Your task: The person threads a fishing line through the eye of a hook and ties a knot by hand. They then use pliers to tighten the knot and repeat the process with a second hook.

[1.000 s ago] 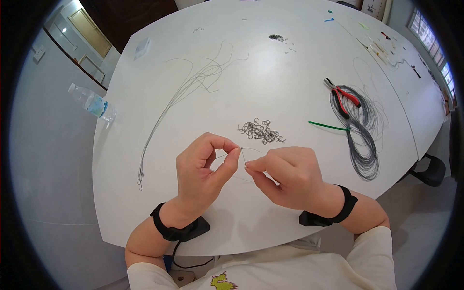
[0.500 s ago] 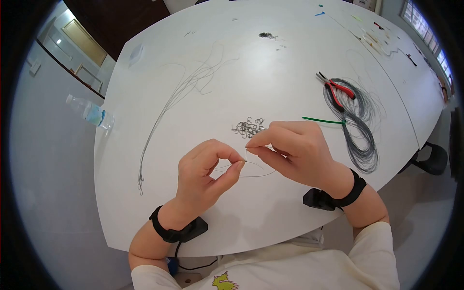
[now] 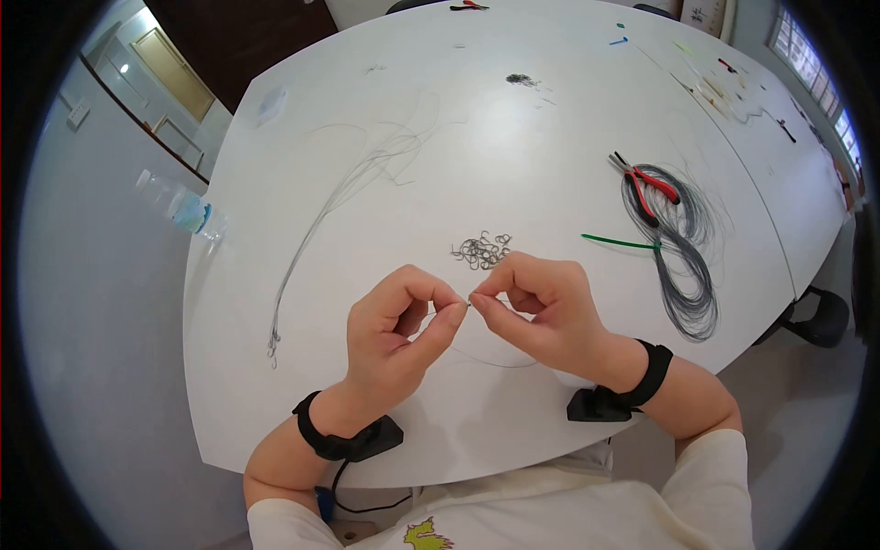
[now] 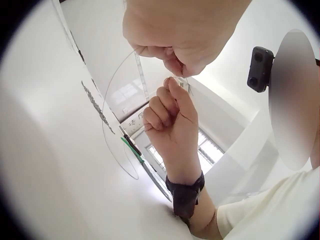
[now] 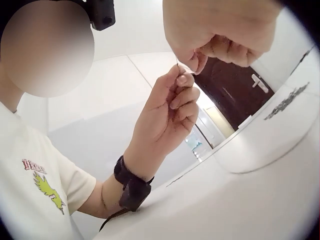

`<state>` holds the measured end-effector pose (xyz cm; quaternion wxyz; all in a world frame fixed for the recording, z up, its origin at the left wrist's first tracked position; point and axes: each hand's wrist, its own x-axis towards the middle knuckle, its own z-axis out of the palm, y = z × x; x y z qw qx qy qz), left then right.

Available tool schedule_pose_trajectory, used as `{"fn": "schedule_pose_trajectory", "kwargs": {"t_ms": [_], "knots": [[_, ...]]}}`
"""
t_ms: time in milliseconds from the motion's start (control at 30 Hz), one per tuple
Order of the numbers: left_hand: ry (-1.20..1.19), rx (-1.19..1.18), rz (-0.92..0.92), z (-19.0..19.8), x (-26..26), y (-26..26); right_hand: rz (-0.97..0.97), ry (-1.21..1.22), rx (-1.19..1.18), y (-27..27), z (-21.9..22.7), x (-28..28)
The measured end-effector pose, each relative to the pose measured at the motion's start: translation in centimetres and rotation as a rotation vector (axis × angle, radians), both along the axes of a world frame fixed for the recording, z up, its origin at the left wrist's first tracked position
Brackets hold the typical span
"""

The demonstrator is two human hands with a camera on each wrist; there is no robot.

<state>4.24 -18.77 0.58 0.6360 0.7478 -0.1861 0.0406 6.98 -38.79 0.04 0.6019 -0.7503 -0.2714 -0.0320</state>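
Over the near part of the table, my left hand (image 3: pixel 394 325) pinches a fish hook between thumb and forefinger; only a tiny dark tip (image 5: pixel 177 64) shows, the rest hidden by the fingers. My right hand (image 3: pixel 550 312) pinches thin fishing line right beside it, the fingertips of both hands almost meeting. A loop of that line (image 4: pixel 104 107) hangs below the hands in the left wrist view. Just beyond the hands lies a pile of dark fish hooks (image 3: pixel 481 249), partly overlapped by the right hand. To the left, a bundle of lines (image 3: pixel 307 229) has hooks (image 3: pixel 273 353) at its near end.
At right, red-handled pliers (image 3: pixel 649 188) lie on a coil of grey line (image 3: pixel 687 289) bound with a green tie (image 3: pixel 619 241). A plastic bottle (image 3: pixel 188 211) is at the left edge. A small dark heap (image 3: pixel 521 80) sits farther back on the white table (image 3: pixel 440 431).
The right hand rose above the left fingertips with line stretched between them, then came back down close beside them. The left hand kept its pinch.
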Motion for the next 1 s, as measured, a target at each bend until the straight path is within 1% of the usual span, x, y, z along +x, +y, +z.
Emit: {"fn": "schedule_pose_trajectory", "kwargs": {"t_ms": [33, 100, 133, 200, 333, 400, 533, 600, 700, 833, 1000], "knots": [[-0.002, -0.001, 0.01, -0.2, 0.0, -0.2, 0.01, -0.002, -0.001, 0.3, -0.1, -0.2], [-0.043, -0.103, 0.099, -0.5, 0.2, -0.6, -0.086, -0.26, -0.03, 0.9, -0.2, -0.4], [-0.044, -0.104, 0.107, -0.6, 0.2, -0.7, -0.078, -0.261, -0.03, 1.0, -0.3, -0.4], [-0.055, -0.106, 0.139, -0.8, 0.2, -0.7, -0.118, -0.41, -0.067, 1.1, -0.6, -0.3], [-0.036, -0.125, 0.157, -0.8, 0.2, -0.7, -0.139, -0.51, -0.092, 1.3, -0.6, -0.3], [-0.023, -0.135, 0.168, -0.8, 0.2, -0.8, -0.147, -0.602, -0.158, 1.2, -0.5, -0.3], [-0.012, -0.114, 0.175, -0.9, 0.2, -0.6, -0.162, -0.676, -0.201, 1.3, -0.4, -0.4], [-0.068, -0.061, 0.201, -0.7, 0.3, -0.7, -0.166, -0.712, -0.25, 1.3, -0.4, -0.6], [-0.123, -0.036, 0.222, -1.0, 0.7, -0.8, -0.16, -0.723, -0.246, 1.4, -0.4, -0.7], [-0.119, -0.032, 0.242, -1.0, 0.8, -0.5, -0.157, -0.684, -0.251, 1.1, -0.4, -0.6], [-0.097, -0.017, 0.25, -0.6, 0.6, -0.6, -0.177, -0.757, -0.278, 1.2, -0.3, -0.6]]}}
